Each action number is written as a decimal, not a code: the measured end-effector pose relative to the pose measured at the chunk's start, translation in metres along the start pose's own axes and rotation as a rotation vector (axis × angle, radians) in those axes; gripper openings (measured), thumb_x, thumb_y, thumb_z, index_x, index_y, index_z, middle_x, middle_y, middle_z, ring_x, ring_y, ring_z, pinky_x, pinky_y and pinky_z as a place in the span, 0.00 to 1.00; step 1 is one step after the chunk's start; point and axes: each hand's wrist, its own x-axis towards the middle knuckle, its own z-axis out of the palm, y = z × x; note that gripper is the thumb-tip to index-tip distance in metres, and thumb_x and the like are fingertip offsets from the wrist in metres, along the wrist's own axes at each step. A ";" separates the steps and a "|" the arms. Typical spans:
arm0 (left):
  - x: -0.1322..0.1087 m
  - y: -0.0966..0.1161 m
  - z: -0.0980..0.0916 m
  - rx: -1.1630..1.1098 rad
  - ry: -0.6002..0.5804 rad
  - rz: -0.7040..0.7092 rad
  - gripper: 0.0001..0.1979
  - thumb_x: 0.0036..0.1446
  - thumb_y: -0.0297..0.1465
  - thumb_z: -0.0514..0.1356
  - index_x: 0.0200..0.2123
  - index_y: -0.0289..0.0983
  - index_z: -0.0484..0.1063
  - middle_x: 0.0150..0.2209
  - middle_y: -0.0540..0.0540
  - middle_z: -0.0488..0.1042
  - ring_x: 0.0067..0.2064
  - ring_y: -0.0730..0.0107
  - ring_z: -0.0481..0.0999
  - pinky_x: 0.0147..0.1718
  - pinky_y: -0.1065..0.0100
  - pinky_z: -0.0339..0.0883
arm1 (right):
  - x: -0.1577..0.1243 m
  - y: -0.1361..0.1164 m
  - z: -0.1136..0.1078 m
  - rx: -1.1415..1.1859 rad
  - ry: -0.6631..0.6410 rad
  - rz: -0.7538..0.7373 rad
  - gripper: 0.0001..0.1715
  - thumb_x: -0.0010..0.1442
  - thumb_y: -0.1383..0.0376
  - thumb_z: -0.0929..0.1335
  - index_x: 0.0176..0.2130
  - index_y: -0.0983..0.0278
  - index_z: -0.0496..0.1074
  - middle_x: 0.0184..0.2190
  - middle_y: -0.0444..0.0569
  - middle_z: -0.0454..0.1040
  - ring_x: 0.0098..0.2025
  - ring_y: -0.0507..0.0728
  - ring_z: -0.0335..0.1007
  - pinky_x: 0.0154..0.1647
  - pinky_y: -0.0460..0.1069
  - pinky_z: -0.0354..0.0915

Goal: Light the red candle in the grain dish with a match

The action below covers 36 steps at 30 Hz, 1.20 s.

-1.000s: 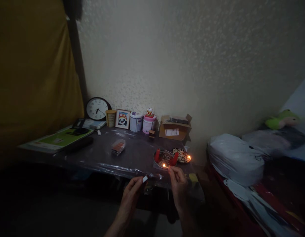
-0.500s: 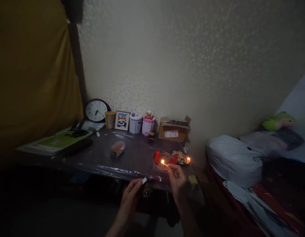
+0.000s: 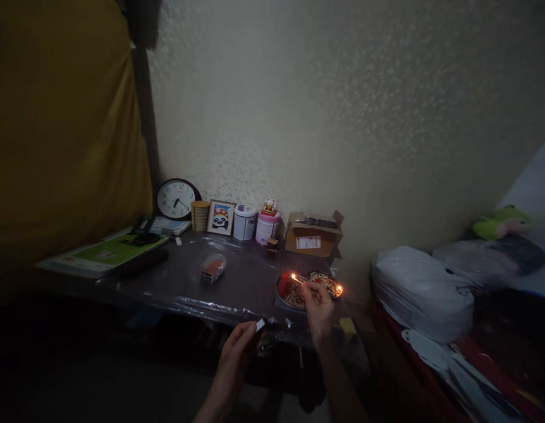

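Between its thumb and fingers my right hand [image 3: 319, 308] pinches a burning match [image 3: 299, 280], its flame close to the top of a red candle [image 3: 285, 283]. The candle stands upright in a round tin [image 3: 294, 306] strewn with match-like sticks. Behind and to the right, a second tin [image 3: 330, 296] holds more sticks, and a small flame [image 3: 340, 289] burns at its right edge. My left hand [image 3: 235, 346] is closed around a small matchbox [image 3: 261, 324] with a whitish face, low in front of the table edge. My right fingers cover part of the first tin.
On the dark plastic-covered table [image 3: 241, 276] lies a plastic-wrapped pack [image 3: 213, 268]. Along the wall stand a clock [image 3: 177, 199], a framed panda picture [image 3: 221, 217], two canisters [image 3: 245, 223] and a cardboard box [image 3: 314, 235]. White bags [image 3: 422, 288] are piled at right.
My right hand has raised the burning match slightly, bringing its flame up to the red candle's top. My left hand keeps hold of the matchbox. The view has shifted slightly.
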 end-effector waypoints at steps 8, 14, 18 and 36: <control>0.000 0.002 0.003 0.017 0.037 0.001 0.13 0.41 0.38 0.67 0.29 0.37 0.75 0.28 0.48 0.76 0.31 0.70 0.74 0.34 0.70 0.63 | 0.007 -0.001 0.007 -0.036 -0.002 -0.026 0.14 0.51 0.57 0.67 0.31 0.66 0.70 0.29 0.49 0.73 0.31 0.54 0.69 0.34 0.49 0.67; -0.002 0.005 0.004 0.023 0.036 -0.002 0.13 0.41 0.39 0.67 0.29 0.37 0.75 0.30 0.48 0.76 0.34 0.70 0.74 0.37 0.70 0.63 | 0.008 0.006 0.011 -0.051 -0.017 -0.020 0.15 0.51 0.57 0.66 0.32 0.67 0.70 0.29 0.50 0.73 0.30 0.54 0.69 0.32 0.50 0.67; -0.004 0.008 0.007 0.015 0.008 -0.010 0.13 0.42 0.39 0.66 0.29 0.37 0.75 0.28 0.49 0.76 0.30 0.71 0.73 0.35 0.69 0.64 | 0.009 0.013 0.014 -0.061 -0.006 -0.011 0.15 0.51 0.57 0.66 0.32 0.67 0.70 0.29 0.50 0.73 0.30 0.54 0.69 0.32 0.50 0.67; -0.005 0.010 0.010 -0.034 0.019 -0.045 0.13 0.39 0.38 0.68 0.26 0.36 0.74 0.27 0.48 0.76 0.32 0.70 0.73 0.32 0.72 0.63 | 0.012 0.022 0.025 -0.104 -0.026 0.005 0.14 0.52 0.57 0.65 0.33 0.66 0.70 0.30 0.50 0.74 0.31 0.55 0.71 0.33 0.50 0.67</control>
